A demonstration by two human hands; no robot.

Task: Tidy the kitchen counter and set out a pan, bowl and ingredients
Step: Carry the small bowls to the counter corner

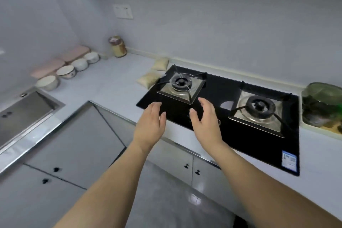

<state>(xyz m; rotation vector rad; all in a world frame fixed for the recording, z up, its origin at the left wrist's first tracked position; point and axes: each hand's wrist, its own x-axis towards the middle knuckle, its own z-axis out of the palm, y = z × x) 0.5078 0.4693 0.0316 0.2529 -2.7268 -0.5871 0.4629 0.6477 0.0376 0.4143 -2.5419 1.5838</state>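
While both hands hover, glossy black hob (240,142) gleams.

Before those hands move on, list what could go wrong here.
The two bags lie against the hob beside the left burner; lighting it might scorch them. The bowls stand in a row near the sink, so a careless sweep of the left hand could knock one in.
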